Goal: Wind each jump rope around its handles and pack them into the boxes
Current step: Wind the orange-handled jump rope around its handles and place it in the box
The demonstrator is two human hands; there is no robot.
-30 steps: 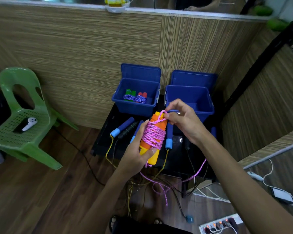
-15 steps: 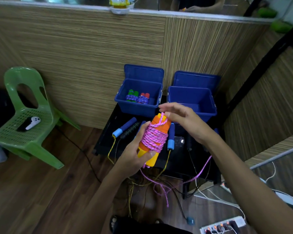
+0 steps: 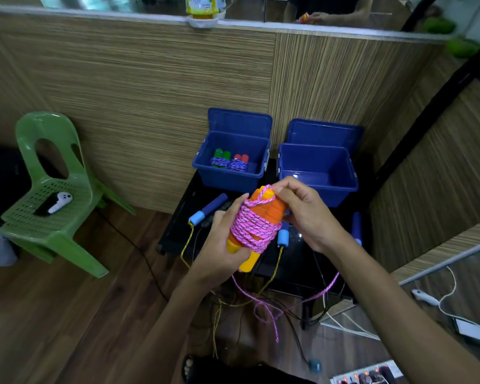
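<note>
**Both hands on the orange handles, pink rope mostly wound**

The left hand point(image 3: 222, 245) is closed around the lower half of the paired orange handles point(image 3: 261, 214), fingers wrapped behind and thumb along the side. The right hand point(image 3: 305, 214) pinches a loop of the pink rope point(image 3: 250, 228) at the top end of the handles between thumb and fingertips, the other fingers curled behind the bundle.

The bundle is held in the air above the front half of the black table point(image 3: 178, 217), tilted with its top toward the two boxes. Many turns of rope cover the middle of the handles; a loose tail hangs below the table's front edge down to the wooden floor point(image 3: 67, 314).

At the table's back edge stand two open blue boxes. The left box point(image 3: 230, 177) holds two wound ropes, one with green handles point(image 3: 221, 156), one with red handles point(image 3: 240, 159). The right box point(image 3: 319, 173) shows only its bare floor. Blue-handled ropes point(image 3: 208, 209) lie unwound on the table beneath the hands. A green chair point(image 3: 50, 189) stands well apart to the left.
</note>
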